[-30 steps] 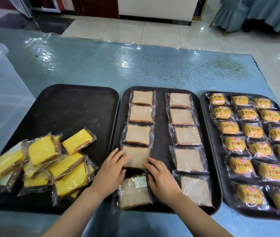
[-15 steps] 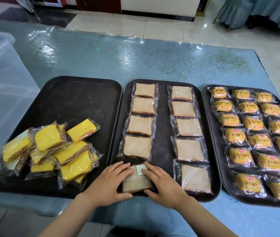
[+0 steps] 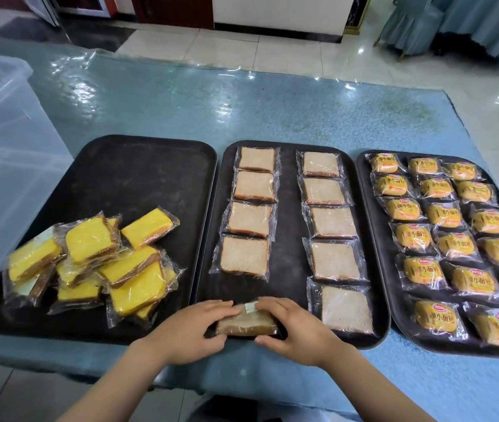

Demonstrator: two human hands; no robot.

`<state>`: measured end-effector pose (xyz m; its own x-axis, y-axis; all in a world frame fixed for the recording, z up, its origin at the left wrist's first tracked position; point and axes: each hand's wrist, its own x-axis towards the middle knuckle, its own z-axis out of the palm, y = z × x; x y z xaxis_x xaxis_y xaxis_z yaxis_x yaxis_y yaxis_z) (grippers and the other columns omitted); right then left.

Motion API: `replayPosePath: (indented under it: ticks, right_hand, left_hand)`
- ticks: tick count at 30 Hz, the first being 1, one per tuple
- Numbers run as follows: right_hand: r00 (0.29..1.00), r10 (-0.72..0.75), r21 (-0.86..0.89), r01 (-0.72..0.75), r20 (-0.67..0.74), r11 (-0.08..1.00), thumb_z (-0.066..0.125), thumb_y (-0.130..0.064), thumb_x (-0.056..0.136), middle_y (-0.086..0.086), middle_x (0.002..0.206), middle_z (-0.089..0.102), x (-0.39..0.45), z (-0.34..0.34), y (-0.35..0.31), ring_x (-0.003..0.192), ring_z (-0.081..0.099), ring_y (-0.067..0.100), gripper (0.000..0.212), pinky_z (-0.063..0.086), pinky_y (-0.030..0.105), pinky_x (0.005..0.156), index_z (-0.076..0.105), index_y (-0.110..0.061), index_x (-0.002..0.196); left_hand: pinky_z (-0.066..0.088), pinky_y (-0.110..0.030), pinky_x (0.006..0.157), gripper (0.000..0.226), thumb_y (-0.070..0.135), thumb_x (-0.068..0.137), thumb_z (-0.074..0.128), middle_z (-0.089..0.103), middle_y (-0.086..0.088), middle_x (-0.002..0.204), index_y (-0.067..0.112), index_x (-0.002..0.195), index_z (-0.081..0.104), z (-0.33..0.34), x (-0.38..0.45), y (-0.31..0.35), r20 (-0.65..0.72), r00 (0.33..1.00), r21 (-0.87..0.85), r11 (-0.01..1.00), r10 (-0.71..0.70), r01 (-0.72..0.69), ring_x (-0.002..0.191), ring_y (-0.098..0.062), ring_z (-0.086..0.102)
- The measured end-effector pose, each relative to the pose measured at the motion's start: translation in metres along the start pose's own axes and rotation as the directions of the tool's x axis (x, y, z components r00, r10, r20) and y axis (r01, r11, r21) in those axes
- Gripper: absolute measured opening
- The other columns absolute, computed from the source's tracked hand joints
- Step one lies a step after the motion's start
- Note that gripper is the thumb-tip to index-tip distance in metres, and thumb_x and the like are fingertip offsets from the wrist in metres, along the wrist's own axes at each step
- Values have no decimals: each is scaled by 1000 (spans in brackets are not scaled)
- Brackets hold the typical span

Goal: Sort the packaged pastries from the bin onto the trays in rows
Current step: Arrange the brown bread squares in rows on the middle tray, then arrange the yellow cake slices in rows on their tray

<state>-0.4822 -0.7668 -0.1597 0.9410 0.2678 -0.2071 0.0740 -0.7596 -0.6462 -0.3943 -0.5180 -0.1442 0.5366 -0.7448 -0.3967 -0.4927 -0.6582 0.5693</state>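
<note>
Two hands' fingers (image 3: 226, 306) gripping brown pastry pack (image 3: 246, 322) between them, middle tray (image 3: 290, 269) near edge

Both hands, left hand (image 3: 190, 332) and right hand (image 3: 295, 327), hold a wrapped brown pastry (image 3: 246, 322) at the middle tray (image 3: 287, 269) near edge.

Both hands cover the ends of a clear-wrapped brown bread slice (image 3: 246, 322) at the near rim of the black middle tray (image 3: 287, 287); its small label is too blurred to read. The translucent plastic bin (image 3: 4, 166) runs off the left edge. Orange-labelled bun packets (image 3: 443, 245) are cropped at the right edge.
</note>
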Motion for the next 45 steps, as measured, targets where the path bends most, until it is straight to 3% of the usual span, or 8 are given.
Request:
replayPosePath:
  ticks: [4, 8, 17, 22, 28, 33, 37, 45]
  right_hand:
    - [971, 170, 217, -133, -165, 967, 57, -57, 86, -21, 101, 64, 3, -3, -5, 94, 58, -2, 36, 46, 18, 84, 60, -35, 114]
    - [918, 342, 316, -270, -200, 910, 55, -49, 92, -11, 69, 64, 12, -6, -8, 65, 58, 3, 21, 47, 25, 64, 60, -29, 96]
    - [931, 339, 8, -341, -137, 940, 45, -38, 98, -3, 82, 56, 25, 5, -8, 82, 62, 25, 63, 38, 33, 64, 13, -26, 151]
    - [956, 287, 64, -283, -55, 957, 51, -31, 96, -2, 84, 53, 30, 4, -6, 84, 59, 23, 70, 43, 33, 72, 11, -25, 153]
    - [966, 257, -239, -245, 18, 940, 43, -39, 99, 11, 105, 64, 40, 2, -13, 96, 60, 31, 68, 47, 40, 74, 8, -22, 154]
    - [962, 62, -494, -192, -268, 848, 57, -45, 86, 5, 112, 55, 29, 10, -7, 100, 53, 27, 45, 52, 38, 78, 57, -21, 124]
    - [944, -109, -542, -83, -313, 836, 50, -37, 90, 7, 132, 56, 22, 26, 3, 117, 54, 27, 33, 50, 39, 91, 61, -20, 115]
    - [982, 52, -459, -131, -180, 879, 45, -40, 90, 3, 141, 53, 15, 24, 3, 128, 51, 25, 41, 44, 41, 105, 56, -26, 128]
  left_hand:
    - [46, -25, 76, 26, 35, 93, 50, 65, 21, 88, 48, 113, 59, -8, 4, 12, -71, 988, -270, 956, -139, 115, 82, 0, 59]
    - [46, -33, 63, 13, 39, 97, 48, 65, 10, 72, 38, 101, 61, -8, 20, 14, -241, 937, -357, 921, -253, 157, 63, -4, 57]
    - [49, -35, 97, 73, 41, 83, 68, 46, -4, 143, 14, 144, 37, 19, 37, 4, -527, 849, 286, 932, -42, 224, 124, -21, 51]
    - [36, -36, 109, 61, 31, 84, 62, 41, 5, 150, 25, 142, 45, 29, 31, -2, -447, 874, 456, 889, 189, 41, 138, -17, 37]
    - [43, -35, 106, 51, 42, 93, 36, 47, 8, 146, 26, 140, 50, 43, 30, -4, -397, 914, 401, 911, 80, 94, 140, -16, 37]
    - [36, -32, 110, 56, 47, 95, 33, 42, 1, 151, 23, 145, 44, 43, 28, -7, -358, 931, 449, 887, 70, 105, 141, -19, 36]
    - [20, -36, 114, 66, 54, 97, 31, 29, -7, 157, 17, 151, 31, 47, 27, -13, -339, 938, 478, 871, 65, 112, 145, -22, 27]
    - [14, -34, 115, 72, 54, 94, 38, 21, -6, 160, 18, 154, 22, 46, 30, -16, -309, 951, 462, 874, 1, 149, 147, -18, 20]
